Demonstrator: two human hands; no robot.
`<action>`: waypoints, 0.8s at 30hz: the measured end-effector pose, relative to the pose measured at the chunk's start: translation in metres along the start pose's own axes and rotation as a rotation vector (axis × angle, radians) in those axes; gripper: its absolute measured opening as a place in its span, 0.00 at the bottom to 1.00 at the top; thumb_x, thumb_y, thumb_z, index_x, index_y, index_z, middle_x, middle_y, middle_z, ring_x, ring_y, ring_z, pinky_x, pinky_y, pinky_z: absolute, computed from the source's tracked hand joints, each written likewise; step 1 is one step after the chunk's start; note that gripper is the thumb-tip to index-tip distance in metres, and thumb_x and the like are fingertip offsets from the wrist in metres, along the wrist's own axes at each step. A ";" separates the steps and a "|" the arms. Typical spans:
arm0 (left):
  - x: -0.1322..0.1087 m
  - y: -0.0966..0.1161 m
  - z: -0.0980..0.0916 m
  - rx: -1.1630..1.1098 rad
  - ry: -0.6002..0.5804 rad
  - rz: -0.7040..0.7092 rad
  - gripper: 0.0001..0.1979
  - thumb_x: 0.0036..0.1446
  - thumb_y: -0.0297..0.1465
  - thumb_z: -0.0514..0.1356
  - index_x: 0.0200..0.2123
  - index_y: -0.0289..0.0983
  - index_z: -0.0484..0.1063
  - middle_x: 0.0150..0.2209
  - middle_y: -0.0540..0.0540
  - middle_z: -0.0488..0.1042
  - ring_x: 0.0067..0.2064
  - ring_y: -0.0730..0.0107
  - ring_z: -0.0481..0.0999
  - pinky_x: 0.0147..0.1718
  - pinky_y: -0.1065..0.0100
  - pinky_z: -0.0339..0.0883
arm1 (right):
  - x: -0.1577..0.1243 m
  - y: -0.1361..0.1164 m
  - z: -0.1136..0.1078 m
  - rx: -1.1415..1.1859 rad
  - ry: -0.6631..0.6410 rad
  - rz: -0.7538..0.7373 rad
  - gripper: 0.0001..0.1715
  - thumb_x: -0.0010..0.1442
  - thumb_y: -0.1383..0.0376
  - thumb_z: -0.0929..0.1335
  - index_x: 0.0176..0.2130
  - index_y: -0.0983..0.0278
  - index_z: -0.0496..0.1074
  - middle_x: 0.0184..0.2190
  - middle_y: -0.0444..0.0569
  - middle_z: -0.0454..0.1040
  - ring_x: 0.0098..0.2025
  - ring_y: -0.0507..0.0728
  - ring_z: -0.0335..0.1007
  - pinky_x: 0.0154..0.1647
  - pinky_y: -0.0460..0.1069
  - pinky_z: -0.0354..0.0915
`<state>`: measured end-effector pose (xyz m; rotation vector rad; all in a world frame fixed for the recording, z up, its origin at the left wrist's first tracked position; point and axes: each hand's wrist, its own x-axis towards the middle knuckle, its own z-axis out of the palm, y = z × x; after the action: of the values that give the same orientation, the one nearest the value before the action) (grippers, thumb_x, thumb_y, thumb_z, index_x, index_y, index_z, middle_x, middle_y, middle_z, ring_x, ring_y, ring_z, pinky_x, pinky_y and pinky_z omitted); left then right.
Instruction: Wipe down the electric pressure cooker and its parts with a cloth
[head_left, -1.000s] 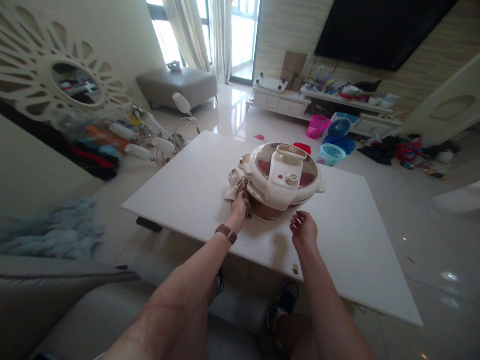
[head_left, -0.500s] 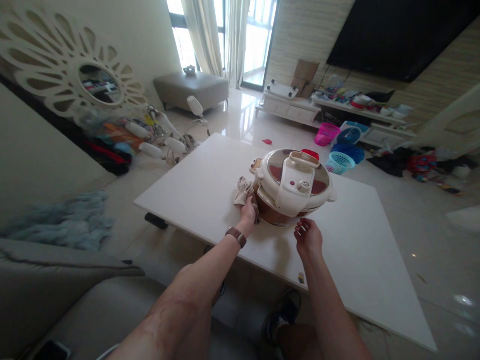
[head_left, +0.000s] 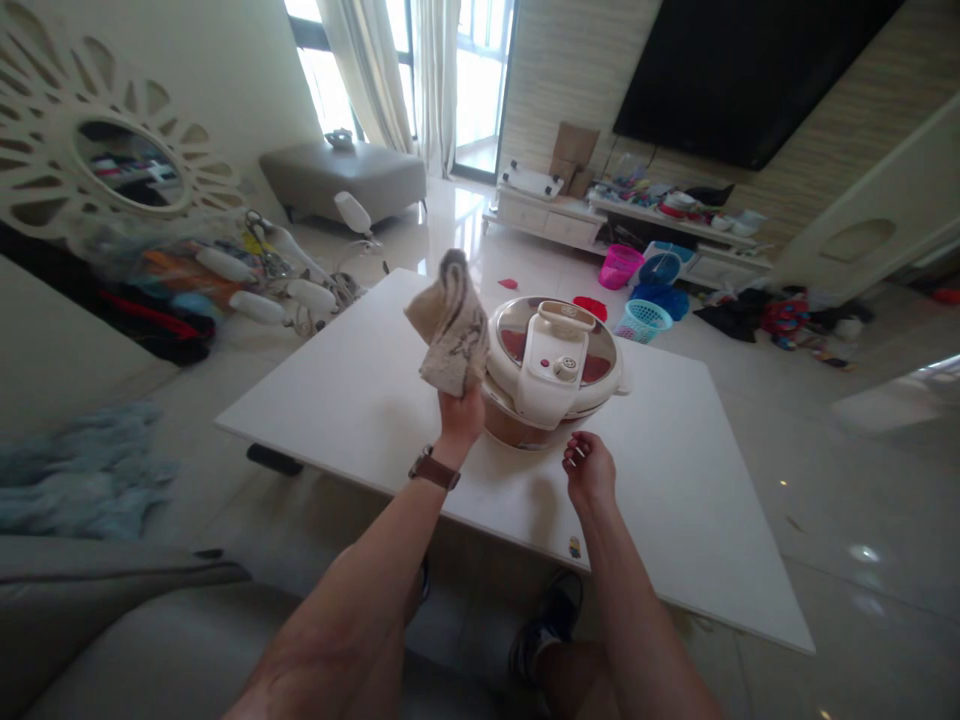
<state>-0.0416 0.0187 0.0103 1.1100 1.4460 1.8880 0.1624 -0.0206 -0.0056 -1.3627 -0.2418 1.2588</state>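
A cream and brown pressure cooker (head_left: 553,370) with its lid on stands on the white low table (head_left: 360,390). My left hand (head_left: 459,412) is raised just left of the cooker and grips a beige, stained cloth (head_left: 450,325) that sticks up above the fingers. My right hand (head_left: 589,468) hovers over the table right in front of the cooker, fingers curled loosely with nothing in them.
I sit on a grey sofa (head_left: 97,620) with my knees under the table edge. A heap of clothes and white exercise gear (head_left: 247,280) lies on the floor at the left. Pink and blue baskets (head_left: 637,290) stand beyond the table near a TV cabinet (head_left: 577,210).
My left hand lifted the cloth from the cooker's side up into the air. The right hand stayed in front of the cooker.
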 end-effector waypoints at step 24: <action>-0.026 0.021 0.008 0.432 -0.338 0.409 0.28 0.67 0.33 0.58 0.69 0.45 0.72 0.72 0.44 0.70 0.79 0.51 0.56 0.79 0.44 0.35 | 0.001 0.000 -0.013 0.027 -0.016 -0.028 0.06 0.46 0.65 0.71 0.28 0.64 0.71 0.20 0.39 0.69 0.20 0.46 0.61 0.19 0.40 0.55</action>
<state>-0.0188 -0.0040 0.0237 1.9522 1.5487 1.5516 0.1728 -0.0276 -0.0093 -1.3228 -0.2531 1.2460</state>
